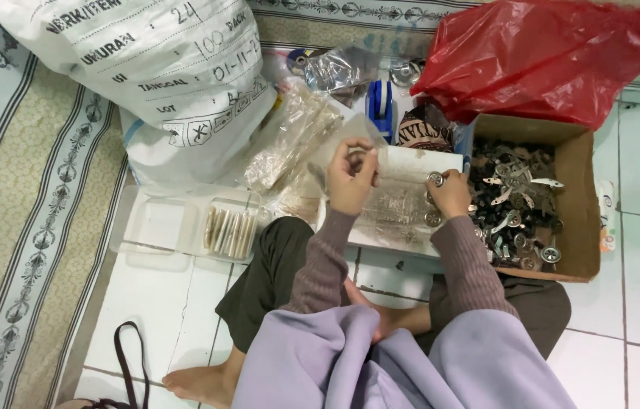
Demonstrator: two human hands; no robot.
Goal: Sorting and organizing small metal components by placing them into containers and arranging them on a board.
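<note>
A small round silver metal disc (435, 179) is pinched at the fingertips of the person's right hand (450, 194), held just above a white tray (418, 163) that rests in front of their crossed legs. The disc is shiny, with a raised centre. The left hand (350, 178) is raised beside it, its fingers closed on the top edge of a thin clear plastic bag (392, 208) that drapes down over the tray, with a few more round metal pieces showing through it. Just right of the right hand sits an open brown cardboard box (581, 204) filled with a jumble of small silver and dark metal parts. Beyond the box, at the far right, lies a crumpled red plastic bag (547, 53). Left of the hands, a clear plastic container (165, 223) holds a row of thin pale pieces stood on edge, and behind it lies a large white sack (161, 68) with dark printing. A small blue object (380, 106) and loose clear wrappers (297, 136) lie between sack and red bag. The person sits on a white tiled floor (638, 303); a patterned mat (17, 227) in pale green and beige runs along the left side.
</note>
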